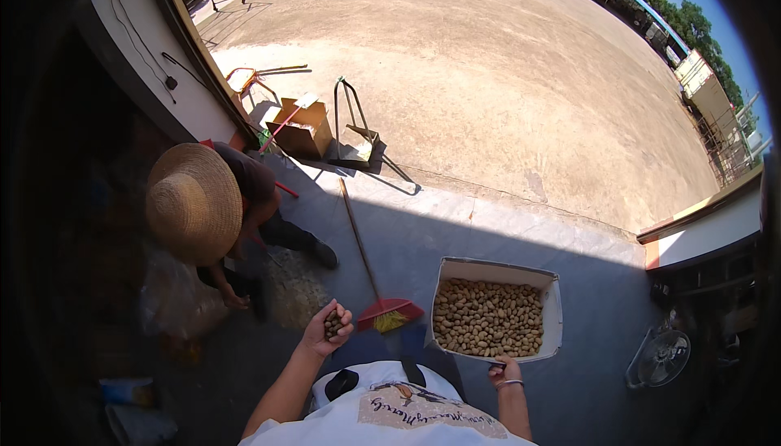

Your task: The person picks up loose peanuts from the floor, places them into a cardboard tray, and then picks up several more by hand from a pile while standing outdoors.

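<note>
My left hand [328, 329] is closed around a handful of brown nuts [332, 325], which show between the fingers. My right hand [505, 371] grips the near rim of a white box [552, 318], a band on its wrist. Brown nuts in their shells [488, 318] cover the bottom of the box. On the floor between the hands and beyond them lies a broom with a red head [390, 313], yellow bristles and a wooden handle.
A person in a straw hat [194, 205] bends at the left beside a clear plastic bag [177, 293]. Past the doorway's shadow stand a cardboard box [302, 132], a long-handled dustpan [357, 147] and a stool [243, 79]. A round fan [665, 357] is at the right.
</note>
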A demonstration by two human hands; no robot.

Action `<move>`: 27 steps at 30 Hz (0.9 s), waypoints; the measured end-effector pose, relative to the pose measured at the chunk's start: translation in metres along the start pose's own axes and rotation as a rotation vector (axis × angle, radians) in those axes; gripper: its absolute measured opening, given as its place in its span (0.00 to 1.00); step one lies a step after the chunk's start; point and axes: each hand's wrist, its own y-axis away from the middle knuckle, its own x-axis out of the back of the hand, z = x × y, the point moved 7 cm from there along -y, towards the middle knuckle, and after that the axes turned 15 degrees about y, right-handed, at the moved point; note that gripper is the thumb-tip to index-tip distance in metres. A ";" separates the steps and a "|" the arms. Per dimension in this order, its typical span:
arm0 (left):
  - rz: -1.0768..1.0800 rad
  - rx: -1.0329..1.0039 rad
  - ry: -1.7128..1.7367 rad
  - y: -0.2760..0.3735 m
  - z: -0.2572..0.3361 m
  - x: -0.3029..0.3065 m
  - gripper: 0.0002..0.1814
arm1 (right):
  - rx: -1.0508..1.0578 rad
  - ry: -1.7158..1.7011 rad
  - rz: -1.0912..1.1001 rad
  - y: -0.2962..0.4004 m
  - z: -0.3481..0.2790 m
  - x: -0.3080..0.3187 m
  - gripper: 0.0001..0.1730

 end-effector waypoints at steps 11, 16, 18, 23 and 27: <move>0.046 -0.206 0.188 -0.124 -0.003 -0.076 0.17 | -0.010 0.230 -0.029 -0.088 -0.258 -0.092 0.11; -0.029 -0.153 0.211 -0.222 0.038 -0.129 0.19 | -0.047 0.204 -0.025 -0.124 -0.332 -0.128 0.08; -0.065 -0.135 0.143 -0.270 0.066 -0.168 0.18 | -0.058 0.171 -0.032 -0.141 -0.370 -0.154 0.08; -0.110 -0.111 0.003 -0.371 0.107 -0.228 0.19 | -0.085 0.136 -0.077 -0.209 -0.422 -0.185 0.09; -0.159 -0.141 -0.070 -0.440 0.148 -0.291 0.20 | -0.112 0.109 -0.192 -0.244 -0.491 -0.247 0.08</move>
